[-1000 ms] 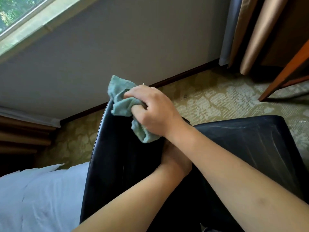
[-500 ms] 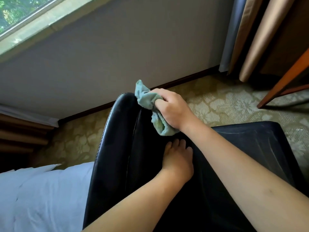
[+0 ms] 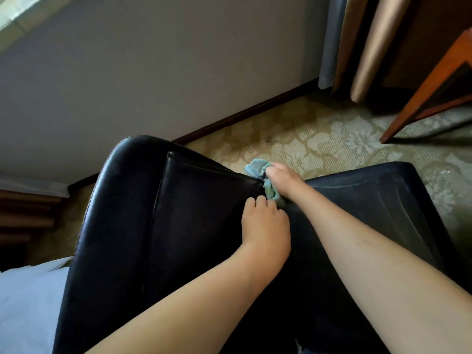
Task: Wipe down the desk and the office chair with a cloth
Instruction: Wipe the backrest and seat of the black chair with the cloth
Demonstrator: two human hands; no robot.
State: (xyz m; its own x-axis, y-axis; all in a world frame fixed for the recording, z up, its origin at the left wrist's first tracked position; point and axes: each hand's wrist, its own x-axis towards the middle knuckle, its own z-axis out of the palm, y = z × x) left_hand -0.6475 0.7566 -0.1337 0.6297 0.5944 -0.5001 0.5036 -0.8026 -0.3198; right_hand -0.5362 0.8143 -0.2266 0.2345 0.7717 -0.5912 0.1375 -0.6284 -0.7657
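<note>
On chair [image 3: 194,226]: left hand [image 3: 263,226] resting, fingers loosely bent
Right hand [image 3: 283,178]: gripping cloth [image 3: 258,168]; bunched, teal

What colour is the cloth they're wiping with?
Pale teal-green cloth, gripped in the right hand, head view.

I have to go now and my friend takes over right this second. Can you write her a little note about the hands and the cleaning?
Right hand grips the cloth, pressed at the corner where the chair back meets the seat.
Left hand rests on the chair back, steadying it; fingers lie fairly flat.
Done: cannot tell how much is wiped.
Left: seat, rest of chair, then the desk, which only shows as a wooden leg.
</note>
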